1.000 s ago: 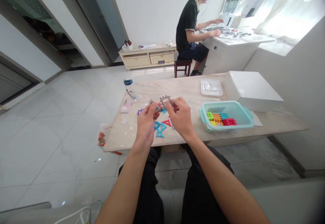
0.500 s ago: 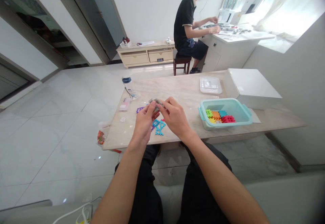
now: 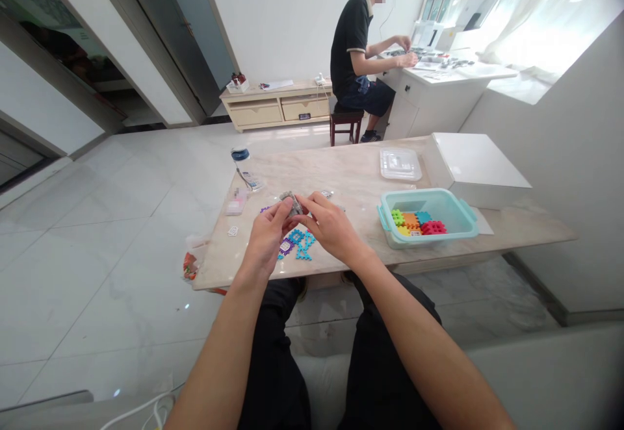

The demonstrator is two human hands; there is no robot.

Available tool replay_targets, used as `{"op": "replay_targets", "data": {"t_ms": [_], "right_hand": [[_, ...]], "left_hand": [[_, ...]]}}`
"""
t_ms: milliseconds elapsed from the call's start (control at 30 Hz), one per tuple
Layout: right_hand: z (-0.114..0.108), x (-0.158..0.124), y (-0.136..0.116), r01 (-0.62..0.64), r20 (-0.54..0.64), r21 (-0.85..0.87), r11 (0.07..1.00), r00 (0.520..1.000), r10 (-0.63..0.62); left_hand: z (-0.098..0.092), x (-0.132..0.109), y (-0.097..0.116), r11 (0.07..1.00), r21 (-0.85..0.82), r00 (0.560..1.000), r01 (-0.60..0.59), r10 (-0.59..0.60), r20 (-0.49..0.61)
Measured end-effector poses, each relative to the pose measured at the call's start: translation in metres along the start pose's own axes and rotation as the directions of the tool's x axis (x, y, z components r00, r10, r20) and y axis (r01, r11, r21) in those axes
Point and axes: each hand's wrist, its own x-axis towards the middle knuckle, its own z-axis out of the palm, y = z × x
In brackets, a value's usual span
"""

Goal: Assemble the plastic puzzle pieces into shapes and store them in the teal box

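Both hands meet above the near edge of a marble table [image 3: 351,177]. My left hand [image 3: 266,238] and my right hand [image 3: 329,225] pinch the same small grey interlocking pieces [image 3: 291,201] between their fingertips. Under the hands lie loose blue pieces [image 3: 302,245], with purple pieces [image 3: 285,246] beside them. Most of the grey pieces are hidden by my fingers.
A teal tub [image 3: 429,217] with green, orange, blue and red blocks stands to the right, a clear lid [image 3: 400,164] and a white box [image 3: 475,167] behind it. A bottle [image 3: 242,164] lies at the table's left. Another person [image 3: 361,47] sits at a far white desk.
The two grey pieces, held apart a second ago, have been brought together between both hands. The hands have closed in and dropped slightly toward the table.
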Motion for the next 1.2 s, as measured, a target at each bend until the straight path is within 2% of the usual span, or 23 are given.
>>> {"op": "replay_targets", "data": {"t_ms": [200, 367, 467, 567, 667, 800, 867, 1033, 1200], "right_hand": [[-0.004, -0.001, 0.004, -0.01, -0.014, -0.029, 1.0, 1.0, 0.009], [-0.013, -0.002, 0.008, 0.112, -0.121, 0.108, 0.988, 0.988, -0.099], [-0.015, -0.002, 0.008, 0.191, -0.086, 0.228, 0.955, 0.981, -0.175], [-0.014, -0.002, 0.007, 0.148, -0.032, 0.305, 0.941, 0.989, -0.146], [-0.014, -0.002, 0.005, 0.113, 0.005, 0.312, 0.943, 0.993, -0.12], [-0.017, -0.002, 0.004, 0.125, 0.029, 0.282, 0.951, 0.99, -0.139], [-0.017, -0.003, 0.005, 0.136, 0.04, 0.266, 0.954, 0.988, -0.152], [-0.014, -0.003, 0.004, 0.127, 0.004, 0.278, 0.952, 0.991, -0.133], [-0.016, -0.003, 0.004, 0.128, 0.004, 0.29, 0.948, 0.991, -0.135]], "left_hand": [[0.0, -0.003, 0.005, 0.994, 0.101, 0.998, -0.033, 0.028, 0.048], [-0.005, -0.006, 0.01, 0.988, 0.115, 0.981, 0.102, -0.119, 0.155], [-0.007, -0.006, 0.011, 0.983, 0.104, 0.966, 0.151, -0.169, 0.196], [-0.008, -0.007, 0.01, 0.985, 0.083, 0.96, 0.152, -0.167, 0.224], [-0.01, -0.007, 0.01, 0.985, 0.085, 0.95, 0.152, -0.169, 0.262], [-0.011, -0.009, 0.011, 0.984, 0.1, 0.93, 0.144, -0.17, 0.326], [-0.011, -0.008, 0.011, 0.984, 0.106, 0.931, 0.145, -0.172, 0.323], [-0.012, -0.005, 0.007, 0.987, 0.068, 0.961, 0.149, -0.161, 0.224], [-0.014, -0.006, 0.008, 0.99, 0.06, 0.947, 0.127, -0.139, 0.288]]}}
